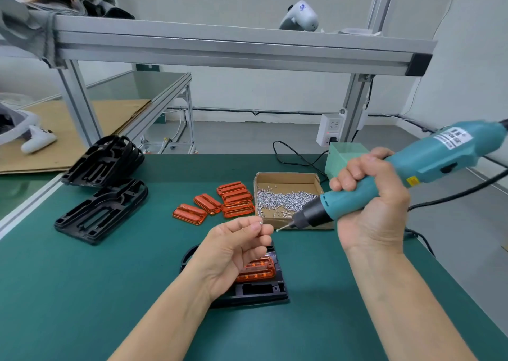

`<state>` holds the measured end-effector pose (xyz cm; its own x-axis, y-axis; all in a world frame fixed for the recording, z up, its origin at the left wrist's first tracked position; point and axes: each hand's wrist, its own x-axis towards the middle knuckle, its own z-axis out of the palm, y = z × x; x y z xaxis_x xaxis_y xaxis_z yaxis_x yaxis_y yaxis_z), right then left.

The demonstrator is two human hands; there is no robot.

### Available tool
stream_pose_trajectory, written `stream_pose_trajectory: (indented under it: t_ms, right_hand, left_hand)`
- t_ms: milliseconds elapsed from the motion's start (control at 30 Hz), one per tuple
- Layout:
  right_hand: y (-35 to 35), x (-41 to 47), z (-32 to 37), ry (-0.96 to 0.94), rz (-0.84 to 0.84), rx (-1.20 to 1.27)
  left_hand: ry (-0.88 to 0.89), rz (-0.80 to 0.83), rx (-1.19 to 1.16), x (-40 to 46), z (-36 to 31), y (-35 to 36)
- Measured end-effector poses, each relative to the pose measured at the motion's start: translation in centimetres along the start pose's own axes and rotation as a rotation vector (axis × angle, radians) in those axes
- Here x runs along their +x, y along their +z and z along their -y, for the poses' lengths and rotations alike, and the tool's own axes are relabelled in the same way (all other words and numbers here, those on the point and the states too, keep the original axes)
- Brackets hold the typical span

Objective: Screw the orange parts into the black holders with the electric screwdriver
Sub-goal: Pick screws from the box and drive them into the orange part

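Observation:
My right hand (371,195) grips the teal electric screwdriver (428,165), held tilted with its bit (286,226) pointing left and down. My left hand (233,248) pinches a small silver screw (261,223) between thumb and fingertips, a short way left of the bit. Below the left hand a black holder (264,292) lies on the green mat with an orange part (258,270) seated in it, partly hidden by the hand. Several loose orange parts (220,202) lie further back in the middle.
An open cardboard box (286,179) with several silver screws stands right of the orange parts. Black holders (101,209) are stacked at the left, more behind them (104,160). A green power unit (346,154) and cables sit at the back right. An aluminium frame beam (233,50) crosses overhead.

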<state>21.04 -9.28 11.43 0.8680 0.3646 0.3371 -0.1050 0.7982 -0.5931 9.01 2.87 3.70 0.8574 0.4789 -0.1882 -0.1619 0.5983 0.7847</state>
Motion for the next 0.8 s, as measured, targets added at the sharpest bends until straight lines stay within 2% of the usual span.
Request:
stream_pose_trajectory:
  t_ms: [467, 800]
  right_hand:
    - [1.9, -1.0, -0.7, -0.037, 0.029, -0.011]
    - [2.0, -1.2, -1.0, -0.069, 0.033, -0.025]
  left_hand:
    - [0.073, 0.052, 0.046, -1.2, 1.0, 0.4]
    - [0.097, -0.025, -0.043, -1.2, 1.4, 1.0]
